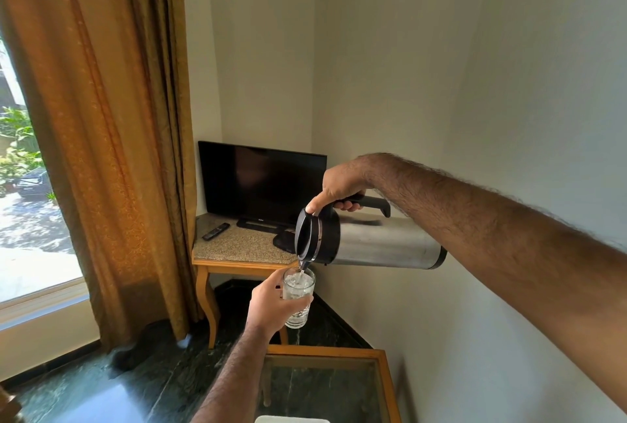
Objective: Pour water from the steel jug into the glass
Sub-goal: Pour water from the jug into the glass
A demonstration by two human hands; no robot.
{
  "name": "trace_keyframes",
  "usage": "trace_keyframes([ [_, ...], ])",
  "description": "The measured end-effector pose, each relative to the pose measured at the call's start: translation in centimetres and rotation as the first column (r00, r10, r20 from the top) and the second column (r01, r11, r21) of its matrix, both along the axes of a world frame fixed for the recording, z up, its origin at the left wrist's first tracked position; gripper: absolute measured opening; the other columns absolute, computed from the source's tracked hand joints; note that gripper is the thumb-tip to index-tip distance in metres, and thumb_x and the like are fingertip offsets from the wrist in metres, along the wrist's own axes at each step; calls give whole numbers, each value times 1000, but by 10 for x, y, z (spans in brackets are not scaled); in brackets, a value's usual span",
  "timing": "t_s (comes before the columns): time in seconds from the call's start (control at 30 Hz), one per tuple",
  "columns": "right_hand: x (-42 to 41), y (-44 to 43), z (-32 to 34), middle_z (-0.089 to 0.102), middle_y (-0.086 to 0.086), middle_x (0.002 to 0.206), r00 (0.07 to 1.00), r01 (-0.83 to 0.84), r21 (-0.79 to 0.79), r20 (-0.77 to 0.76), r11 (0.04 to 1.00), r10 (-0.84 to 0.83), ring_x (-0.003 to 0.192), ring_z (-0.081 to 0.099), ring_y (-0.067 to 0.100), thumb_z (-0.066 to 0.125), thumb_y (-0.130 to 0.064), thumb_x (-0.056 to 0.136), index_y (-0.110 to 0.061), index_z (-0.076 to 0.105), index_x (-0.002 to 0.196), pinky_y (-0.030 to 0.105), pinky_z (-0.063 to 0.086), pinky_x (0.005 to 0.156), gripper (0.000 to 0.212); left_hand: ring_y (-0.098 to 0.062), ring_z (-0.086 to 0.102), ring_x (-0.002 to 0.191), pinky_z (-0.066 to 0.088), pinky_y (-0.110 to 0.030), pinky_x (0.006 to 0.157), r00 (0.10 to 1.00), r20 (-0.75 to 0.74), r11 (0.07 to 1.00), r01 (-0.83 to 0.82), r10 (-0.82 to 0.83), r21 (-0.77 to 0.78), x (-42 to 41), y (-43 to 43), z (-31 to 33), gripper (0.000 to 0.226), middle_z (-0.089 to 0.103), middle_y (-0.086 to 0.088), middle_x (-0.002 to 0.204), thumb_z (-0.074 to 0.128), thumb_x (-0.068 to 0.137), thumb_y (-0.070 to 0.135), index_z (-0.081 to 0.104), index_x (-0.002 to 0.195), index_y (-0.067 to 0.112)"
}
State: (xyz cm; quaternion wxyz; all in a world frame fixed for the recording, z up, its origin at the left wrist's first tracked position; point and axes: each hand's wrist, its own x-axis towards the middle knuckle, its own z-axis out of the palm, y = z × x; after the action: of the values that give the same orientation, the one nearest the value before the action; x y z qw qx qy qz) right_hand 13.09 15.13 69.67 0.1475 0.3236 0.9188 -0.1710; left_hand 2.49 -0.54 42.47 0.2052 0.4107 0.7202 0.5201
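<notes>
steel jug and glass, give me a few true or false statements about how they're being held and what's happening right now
1. The right hand holds the steel jug by its black handle. True.
2. The jug stands upright. False: it is tipped about level, spout down over the glass.
3. The glass rests on the corner table. False: the left hand holds it in the air.
4. Water is running into the glass. True.
5. The television is switched on. False: its screen is dark.
</notes>
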Motion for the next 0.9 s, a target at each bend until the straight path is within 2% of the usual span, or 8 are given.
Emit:
trace_keyframes([
  [0.17, 1, 0, -1, 56, 0, 55, 1000, 0, -15, -6, 1000, 0, 47, 52, 16, 70, -58, 90, -17, 69, 56, 31, 48, 58, 54, -2, 74, 91, 64, -36, 84, 1000, -8, 1000, -8, 8, 10, -2, 2, -2, 66, 74, 15, 105, 91, 57, 43, 66, 118, 40],
  [0.27, 3, 2, -2, 57, 0, 54, 1000, 4, -24, -22, 1000, -5, 47, 52, 16, 69, -58, 91, -13, 66, 65, 30, 48, 58, 52, -1, 71, 92, 61, -29, 80, 1000, -17, 1000, -11, 11, 19, -1, 1, -1, 63, 73, 16, 105, 92, 63, 36, 66, 120, 36],
  [0.43, 15, 8, -7, 55, -2, 50, 998, 22, -92, -64, 996, -28, 47, 52, 17, 67, -56, 93, -20, 69, 49, 31, 50, 63, 58, 3, 68, 92, 52, -15, 71, 1000, -2, 999, -12, 12, 42, 1, 0, 5, 60, 69, 20, 104, 93, 69, 27, 62, 120, 37],
  [0.6, 30, 21, -23, 54, 1, 56, 985, 59, -157, -153, 986, -83, 49, 52, 19, 62, -61, 93, -11, 59, 66, 35, 50, 67, 57, 2, 63, 97, 48, -17, 76, 1000, -4, 998, -21, 21, 57, 0, 4, 8, 69, 67, 22, 107, 94, 69, 30, 64, 130, 28],
  [0.7, 49, 26, -34, 48, 0, 59, 952, 109, -278, -247, 954, -180, 50, 48, 17, 53, -68, 94, -4, 72, 87, 32, 47, 62, 67, -2, 64, 101, 50, -17, 77, 999, 1, 997, -33, 33, 71, 0, 6, 7, 73, 68, 20, 111, 94, 67, 30, 63, 134, 27],
  [0.73, 57, 26, -38, 47, 0, 58, 937, 122, -323, -276, 939, -216, 50, 47, 17, 49, -74, 92, -6, 74, 84, 33, 46, 62, 72, -3, 65, 102, 52, -18, 78, 999, 5, 996, -39, 39, 76, 0, 6, 7, 73, 68, 19, 112, 94, 67, 31, 63, 133, 30],
  [0.8, 73, 27, -53, 47, 1, 57, 905, 147, -400, -314, 905, -286, 50, 47, 18, 39, -84, 89, -16, 64, 58, 33, 46, 65, 79, -2, 66, 102, 52, -16, 77, 999, 10, 996, -44, 43, 77, 2, 6, 6, 67, 68, 22, 109, 95, 67, 29, 61, 124, 38],
  [0.9, 91, 31, -90, 49, 3, 55, 814, 181, -508, -404, 842, -418, 51, 48, 20, 30, -77, 98, -17, 53, 57, 33, 45, 63, 76, 1, 66, 99, 49, -13, 74, 999, 25, 995, -48, 46, 83, 5, 7, 1, 64, 68, 24, 103, 95, 68, 26, 58, 118, 42],
])
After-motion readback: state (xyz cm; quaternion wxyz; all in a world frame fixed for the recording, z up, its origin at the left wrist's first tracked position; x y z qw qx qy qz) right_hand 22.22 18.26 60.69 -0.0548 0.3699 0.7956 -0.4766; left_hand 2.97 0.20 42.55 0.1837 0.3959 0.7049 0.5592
